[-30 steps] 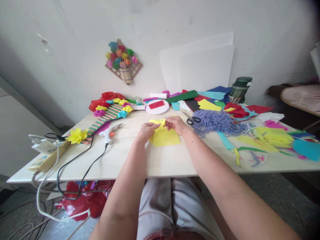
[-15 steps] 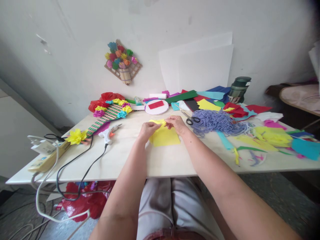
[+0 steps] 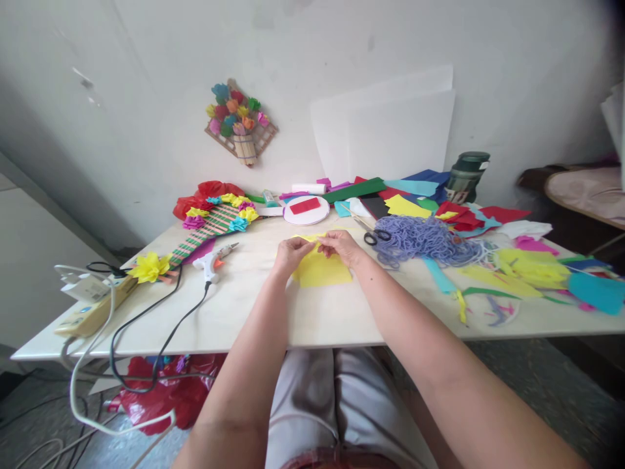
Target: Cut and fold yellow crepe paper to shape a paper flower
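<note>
A sheet of yellow crepe paper (image 3: 325, 271) hangs and rests under my fingers at the middle of the table. My left hand (image 3: 293, 252) pinches its far edge from the left side. Close beside it, my right hand (image 3: 340, 246) pinches the same edge, the two sets of fingertips almost meeting. Along that edge the paper looks folded or gathered; the fingers partly hide it. Beyond my hands lies a white oval disc (image 3: 317, 216) with a red paper rectangle (image 3: 305, 206) on it. Black-handled scissors (image 3: 375, 236) lie right of my right hand.
A white hot glue gun (image 3: 209, 264) with a black cord lies at left, near a power strip (image 3: 97, 312). Behind it is a striped woven piece (image 3: 208, 228) with paper flowers. Purple yarn (image 3: 424, 239), coloured paper scraps and a dark green jar (image 3: 467, 177) stand at right.
My right hand has shifted slightly left, bringing its fingertips closer to my left hand along the paper's far edge. The paper stays in both hands.
</note>
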